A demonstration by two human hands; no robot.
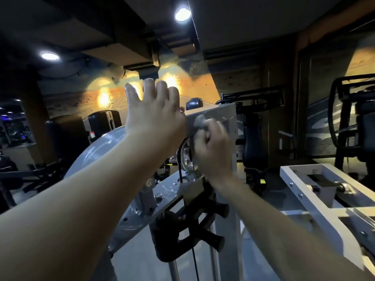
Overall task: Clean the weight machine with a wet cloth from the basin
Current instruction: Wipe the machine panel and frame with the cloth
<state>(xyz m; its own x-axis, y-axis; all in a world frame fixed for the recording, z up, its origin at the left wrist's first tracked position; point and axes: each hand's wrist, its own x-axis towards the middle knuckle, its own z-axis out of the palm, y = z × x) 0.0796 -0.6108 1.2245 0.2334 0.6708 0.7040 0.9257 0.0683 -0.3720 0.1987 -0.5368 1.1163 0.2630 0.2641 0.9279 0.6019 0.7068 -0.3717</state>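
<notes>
The weight machine's grey metal top frame [223, 112] fills the middle of the view, with a pulley wheel [185, 157] and a black cable under it. My right hand [213, 147] grips a small grey cloth [199, 120] and presses it against the front of the frame's upper box; the hand is blurred. My left hand [154, 110] is raised with fingers spread and straight, its palm side against the left end of that box. The basin is not in view.
A second white machine frame [300, 179] stands close on the right. Black padded machines [253, 138] and a black rack [349, 118] stand behind. A curved grey shroud [97, 151] lies under my left forearm. Black handles [217, 238] hang below the frame.
</notes>
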